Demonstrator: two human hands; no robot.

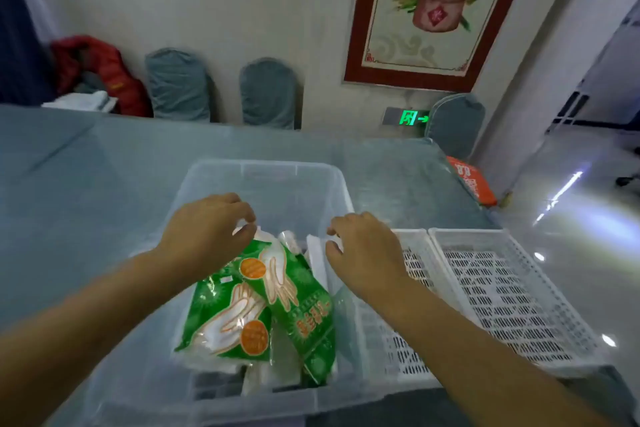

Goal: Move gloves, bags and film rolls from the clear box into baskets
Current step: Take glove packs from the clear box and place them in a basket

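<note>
Seen from above, a clear plastic box (263, 184) sits on a grey-blue table (86, 166) with two empty white slotted baskets (512, 291) just to its right. Inside lie two green glove packets (277, 295) over white items too blurred to identify. The left hand (207, 229) pinches the upper packet's top edge, while the right hand (363, 246) hovers over the box, fingers curled, holding nothing
</note>
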